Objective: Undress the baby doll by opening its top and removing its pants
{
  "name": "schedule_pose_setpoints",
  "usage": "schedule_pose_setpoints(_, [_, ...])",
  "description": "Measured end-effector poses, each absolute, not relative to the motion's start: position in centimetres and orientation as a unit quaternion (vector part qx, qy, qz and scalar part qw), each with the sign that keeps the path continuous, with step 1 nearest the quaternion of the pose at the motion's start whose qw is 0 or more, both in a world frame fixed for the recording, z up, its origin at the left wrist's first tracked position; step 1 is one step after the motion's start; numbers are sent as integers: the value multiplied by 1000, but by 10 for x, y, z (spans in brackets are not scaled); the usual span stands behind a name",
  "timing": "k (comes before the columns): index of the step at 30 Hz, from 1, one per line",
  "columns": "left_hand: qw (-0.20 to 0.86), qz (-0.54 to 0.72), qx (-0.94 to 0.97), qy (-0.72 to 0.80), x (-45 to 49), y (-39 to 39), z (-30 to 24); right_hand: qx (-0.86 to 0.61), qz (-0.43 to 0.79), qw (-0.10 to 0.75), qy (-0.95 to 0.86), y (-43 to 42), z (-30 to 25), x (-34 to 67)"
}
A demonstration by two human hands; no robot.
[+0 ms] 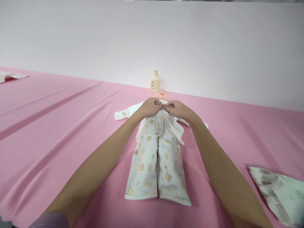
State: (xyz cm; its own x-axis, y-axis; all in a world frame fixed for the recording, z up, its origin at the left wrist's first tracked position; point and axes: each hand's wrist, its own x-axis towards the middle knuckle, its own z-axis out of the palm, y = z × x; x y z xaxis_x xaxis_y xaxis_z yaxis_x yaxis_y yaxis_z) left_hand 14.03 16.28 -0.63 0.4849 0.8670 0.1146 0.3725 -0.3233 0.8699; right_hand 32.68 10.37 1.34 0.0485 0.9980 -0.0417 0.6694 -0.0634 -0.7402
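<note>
A baby doll lies on its back, its head at the far end, wearing a white baby shirt with small bear prints. Matching baby pants cover its legs, which point towards me. Both hands meet at the upper chest, just below the doll's head. My left hand pinches the shirt's front edge near the neckline. Close beside it, my right hand grips the other front edge between thumb and fingers. The right lower flap of the shirt hangs loose and folded. What lies between the fingertips is too small to make out.
A cream pump bottle stands behind the doll's head, against the white wall. Pink cloth with creases covers the table. Folded printed cloth lies at the near right, and a pale cloth at the far left.
</note>
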Motion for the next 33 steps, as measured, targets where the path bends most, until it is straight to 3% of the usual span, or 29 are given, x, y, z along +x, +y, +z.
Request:
schedule_pose_setpoints(4, [378,326,771,396,140,168,-9,-685,264,236,-637,100,18,324])
schedule_pose_setpoints(14, [405,309,715,478,134,173,-10,-699,266,232,-622,105,16,360])
schedule_pose_setpoints(20, [373,319,724,485,147,190,-4,-684,269,336,-589,126,10,356])
schedule_pose_setpoints(25, [310,327,730,514,161,201,-9,-677,282,332,-593,152,4,335])
schedule_pose_setpoints(33, [417,307,701,490,155,209,-13,-664,348,332,-572,165,-6,352])
